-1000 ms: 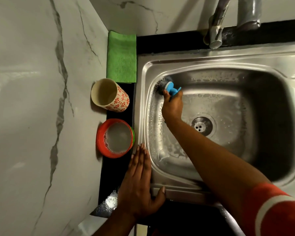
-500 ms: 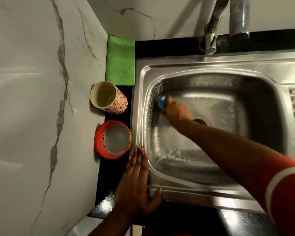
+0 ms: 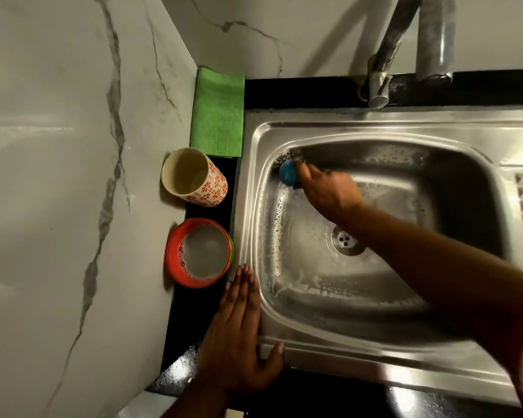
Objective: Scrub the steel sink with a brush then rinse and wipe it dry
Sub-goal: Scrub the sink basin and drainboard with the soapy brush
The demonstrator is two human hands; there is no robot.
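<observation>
While the left hand (image 3: 239,336) is laid flat, fingers straight, on the steel sink (image 3: 375,354) rim, the blue brush (image 3: 288,174) is gripped by the right hand (image 3: 326,188) at the basin's far-left corner

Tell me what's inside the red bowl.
The red bowl holds cloudy, soapy water with bubbles along its edge. The murky water hides the bottom, so anything submerged cannot be seen.

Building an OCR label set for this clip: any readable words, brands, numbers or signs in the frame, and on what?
None: no readable text anywhere in the head view.
cup: red flower pattern only, no lettering.
green cloth, red bowl, sink, tap: no marks or brand visible.
blue brush in the right hand: plain, slightly blurred.
</observation>
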